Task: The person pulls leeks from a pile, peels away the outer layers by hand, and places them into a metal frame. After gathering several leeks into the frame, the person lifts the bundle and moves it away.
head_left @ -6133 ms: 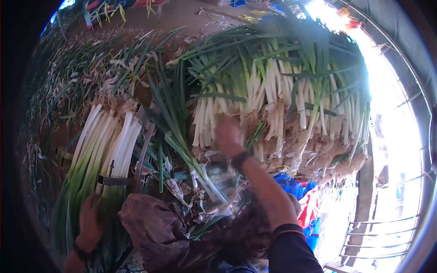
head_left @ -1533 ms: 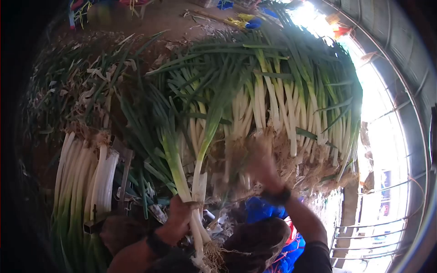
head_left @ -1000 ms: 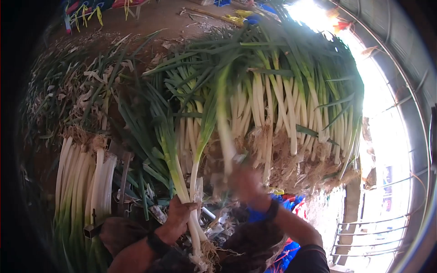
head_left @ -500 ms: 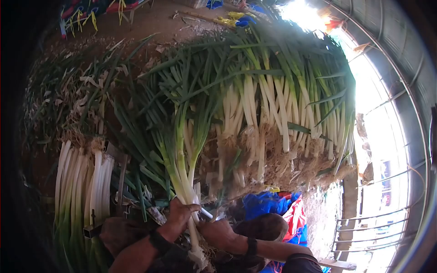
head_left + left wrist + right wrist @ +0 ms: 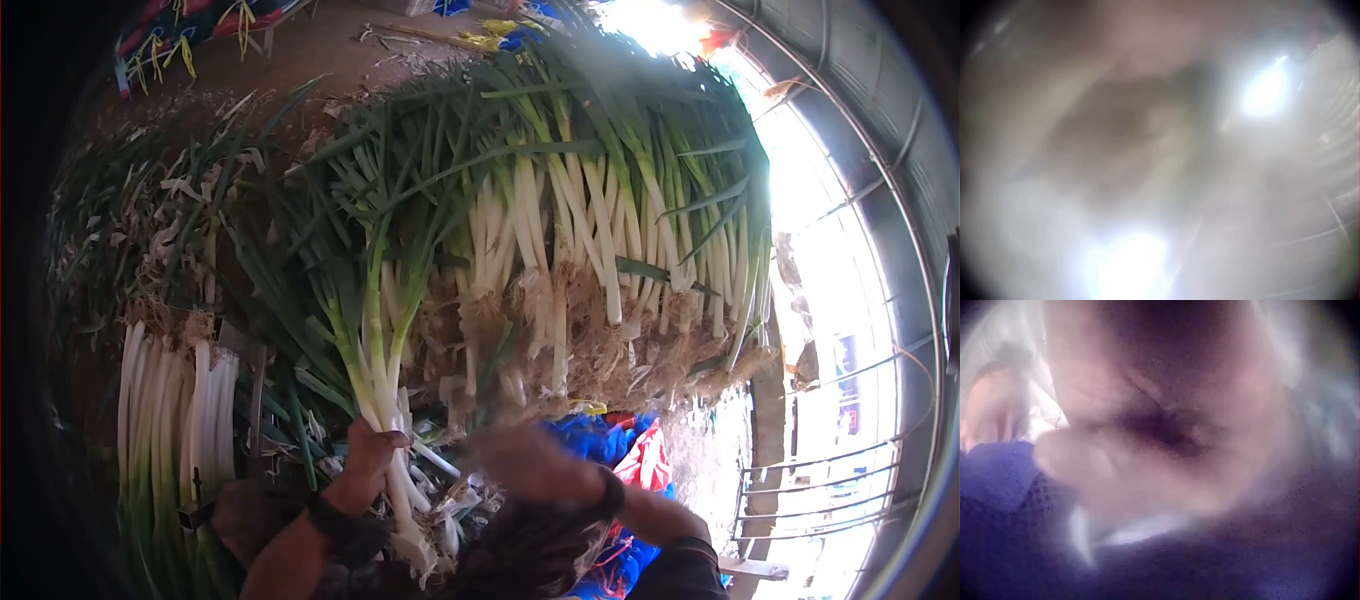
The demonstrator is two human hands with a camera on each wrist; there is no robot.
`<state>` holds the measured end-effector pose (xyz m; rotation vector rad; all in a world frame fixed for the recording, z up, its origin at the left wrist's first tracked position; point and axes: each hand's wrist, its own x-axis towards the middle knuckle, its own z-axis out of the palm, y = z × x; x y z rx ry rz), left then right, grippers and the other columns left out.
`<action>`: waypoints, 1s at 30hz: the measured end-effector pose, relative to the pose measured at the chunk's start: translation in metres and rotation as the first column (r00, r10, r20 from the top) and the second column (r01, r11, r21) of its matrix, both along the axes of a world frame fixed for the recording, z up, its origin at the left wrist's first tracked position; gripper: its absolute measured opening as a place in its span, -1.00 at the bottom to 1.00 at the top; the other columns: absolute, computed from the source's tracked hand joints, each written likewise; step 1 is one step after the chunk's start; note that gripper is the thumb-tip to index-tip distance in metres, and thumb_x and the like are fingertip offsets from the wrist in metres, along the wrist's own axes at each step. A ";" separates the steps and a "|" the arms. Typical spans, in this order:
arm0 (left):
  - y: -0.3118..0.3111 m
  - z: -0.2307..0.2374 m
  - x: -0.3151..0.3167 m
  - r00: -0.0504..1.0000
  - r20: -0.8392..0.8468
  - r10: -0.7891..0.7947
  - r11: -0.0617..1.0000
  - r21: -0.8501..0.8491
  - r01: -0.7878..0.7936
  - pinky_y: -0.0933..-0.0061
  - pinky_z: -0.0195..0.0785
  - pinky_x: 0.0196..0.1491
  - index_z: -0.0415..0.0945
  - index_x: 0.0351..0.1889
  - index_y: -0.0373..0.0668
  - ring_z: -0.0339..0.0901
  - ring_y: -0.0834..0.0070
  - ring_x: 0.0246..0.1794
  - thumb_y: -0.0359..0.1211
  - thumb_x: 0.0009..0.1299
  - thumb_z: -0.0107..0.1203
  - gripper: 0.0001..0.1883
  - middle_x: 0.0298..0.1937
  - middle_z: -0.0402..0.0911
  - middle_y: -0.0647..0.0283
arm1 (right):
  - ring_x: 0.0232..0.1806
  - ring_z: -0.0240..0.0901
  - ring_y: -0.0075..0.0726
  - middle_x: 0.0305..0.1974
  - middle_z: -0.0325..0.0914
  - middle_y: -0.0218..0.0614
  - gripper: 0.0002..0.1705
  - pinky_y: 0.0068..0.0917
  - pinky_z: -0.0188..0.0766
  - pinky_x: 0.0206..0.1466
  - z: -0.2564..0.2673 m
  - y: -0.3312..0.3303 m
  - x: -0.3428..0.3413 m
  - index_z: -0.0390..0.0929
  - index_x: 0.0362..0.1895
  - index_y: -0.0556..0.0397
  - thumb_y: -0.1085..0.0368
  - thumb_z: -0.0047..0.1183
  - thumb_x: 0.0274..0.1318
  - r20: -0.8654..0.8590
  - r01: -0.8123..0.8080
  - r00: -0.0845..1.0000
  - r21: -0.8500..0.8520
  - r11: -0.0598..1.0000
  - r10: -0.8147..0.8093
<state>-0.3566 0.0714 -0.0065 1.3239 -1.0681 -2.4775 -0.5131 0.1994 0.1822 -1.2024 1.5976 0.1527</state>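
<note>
My left hand (image 5: 365, 465) grips a small bunch of long green onions (image 5: 375, 385) by their white stalks, roots down and green leaves up. To its right my right hand (image 5: 530, 462), blurred, is apart from the bunch. In the right wrist view its fingers are curled, and a thin white strip of onion skin (image 5: 1144, 530) sticks out past them. A big pile of green onions (image 5: 600, 215) lies behind, roots toward me. At the left, more green onions (image 5: 150, 420) lie side by side, root ends away from me. The left wrist view is too blurred for detail.
A metal frame (image 5: 195, 513) stands beside the left onions. Peeled skins and scraps (image 5: 465, 505) litter the ground before me. Blue and red bags (image 5: 600, 440) lie at the right, near a wire rack (image 5: 820, 500). Leafy waste (image 5: 150, 210) covers the far left.
My right hand pulled a green onion from the pile, brought it to the bunch in my left hand, worked low on the stalks, then moved right and up. My left hand kept its grip.
</note>
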 end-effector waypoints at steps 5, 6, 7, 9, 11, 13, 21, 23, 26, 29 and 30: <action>0.004 -0.001 0.002 0.998 -0.069 0.014 0.999 -0.049 -0.018 0.39 0.44 -0.34 0.44 -0.03 -0.34 0.54 0.42 -0.34 -0.75 0.01 0.08 -0.52 -0.27 0.52 0.22 | 0.06 0.53 -0.06 0.16 0.48 -0.06 -0.72 -0.20 0.46 0.05 -0.108 0.001 -0.183 0.62 -0.13 0.14 0.29 0.13 0.08 -0.587 -0.473 0.542 -0.804 0.360 -0.601; 0.004 -0.002 0.003 1.000 -0.026 0.002 0.998 -0.069 -0.004 0.38 0.44 -0.35 0.45 -0.04 -0.34 0.54 0.41 -0.34 -0.74 0.01 0.08 -0.53 -0.27 0.53 0.21 | 0.03 0.53 0.01 0.11 0.49 -0.06 -0.70 -0.17 0.47 0.04 -0.112 0.000 -0.209 0.60 -0.09 0.15 0.32 0.11 0.07 -0.572 -0.312 0.421 -0.820 0.480 -0.704; 0.003 -0.002 0.004 1.000 0.016 -0.010 0.996 -0.088 0.012 0.37 0.44 -0.35 0.46 -0.06 -0.34 0.54 0.40 -0.35 -0.73 0.01 0.09 -0.54 -0.27 0.53 0.20 | 0.00 0.52 0.07 0.06 0.51 -0.07 -0.68 -0.15 0.47 0.02 -0.117 0.000 -0.230 0.59 -0.05 0.16 0.35 0.09 0.06 -0.569 -0.124 0.279 -0.820 0.558 -0.774; 0.002 -0.001 0.005 1.000 -0.003 0.008 0.995 -0.095 -0.008 0.36 0.44 -0.37 0.46 -0.06 -0.35 0.54 0.40 -0.36 -0.73 0.01 0.10 -0.55 -0.28 0.53 0.20 | -0.03 0.52 0.13 0.01 0.52 -0.07 -0.65 -0.12 0.48 0.01 -0.106 -0.013 -0.238 0.57 -0.02 0.17 0.38 0.07 0.06 -0.578 0.073 0.130 -0.805 0.589 -0.806; 0.001 0.002 0.006 0.999 -0.024 0.024 0.995 -0.091 -0.026 0.35 0.43 -0.39 0.46 -0.07 -0.35 0.55 0.39 -0.37 -0.72 0.01 0.11 -0.55 -0.29 0.53 0.19 | -0.13 0.52 0.12 -0.09 0.52 -0.11 -0.46 -0.12 0.48 0.00 -0.092 -0.017 -0.239 0.45 0.15 0.18 0.32 0.16 0.02 -0.730 0.238 0.235 -0.596 0.767 -0.641; -0.002 0.012 0.006 0.997 0.013 -0.078 0.994 -0.077 0.079 0.37 0.45 -0.36 0.46 -0.08 -0.36 0.55 0.39 -0.37 -0.69 0.01 0.12 -0.56 -0.30 0.52 0.20 | -0.14 0.53 0.03 -0.14 0.53 -0.10 -0.41 -0.17 0.49 -0.02 -0.134 -0.002 -0.269 0.44 0.15 0.17 0.26 0.21 0.00 -0.690 0.120 0.504 -0.539 0.834 -0.519; 0.011 -0.011 0.009 0.982 -0.188 -0.033 0.999 -0.023 0.029 0.36 0.50 -0.28 0.42 0.02 -0.36 0.56 0.39 -0.34 -0.60 0.07 0.17 -0.52 -0.25 0.56 0.18 | -0.36 0.54 -0.28 -0.31 0.56 -0.24 -0.64 -0.29 0.49 -0.33 -0.119 -0.005 -0.081 0.58 -0.14 0.10 0.10 0.22 0.09 -0.436 -0.007 0.842 -0.599 0.801 -0.319; 0.011 0.000 0.008 0.978 -0.203 -0.046 0.999 -0.025 0.041 0.36 0.50 -0.27 0.41 0.05 -0.35 0.56 0.40 -0.33 -0.59 0.08 0.18 -0.51 -0.25 0.56 0.19 | -0.38 0.55 -0.11 -0.31 0.55 -0.16 -0.61 -0.17 0.48 -0.31 -0.137 0.010 -0.030 0.50 -0.13 0.15 0.11 0.18 0.12 -0.439 -0.138 0.878 -0.615 0.776 -0.192; 0.012 0.031 0.004 0.946 -0.323 -0.019 0.981 0.175 0.080 0.32 0.54 -0.24 0.41 0.04 -0.30 0.59 0.38 -0.28 -0.52 0.17 0.21 -0.56 -0.20 0.56 0.17 | -0.36 0.55 0.05 -0.31 0.54 -0.10 -0.59 -0.08 0.48 -0.28 -0.120 0.009 0.042 0.40 -0.08 0.21 0.15 0.13 0.13 -0.076 0.249 0.938 -0.533 0.809 -0.338; 0.022 0.013 -0.001 0.999 -0.014 -0.032 0.994 0.104 0.033 0.38 0.51 -0.30 0.44 -0.05 -0.27 0.59 0.44 -0.30 -0.51 0.23 0.26 -0.66 -0.25 0.58 0.22 | -0.19 0.58 0.03 -0.20 0.55 0.04 -0.54 -0.13 0.50 -0.16 -0.150 0.023 0.044 0.40 -0.01 0.23 0.12 0.10 0.18 0.139 0.332 0.943 -0.419 0.845 -0.301; 0.016 0.026 -0.001 0.999 -0.014 -0.031 0.994 0.105 0.033 0.38 0.51 -0.30 0.44 -0.05 -0.27 0.59 0.44 -0.30 -0.51 0.23 0.26 -0.66 -0.25 0.58 0.22 | -0.19 0.58 0.03 -0.20 0.55 0.04 -0.54 -0.13 0.50 -0.16 -0.131 0.013 0.043 0.40 -0.01 0.23 0.12 0.10 0.18 0.139 0.331 0.943 -0.418 0.846 -0.301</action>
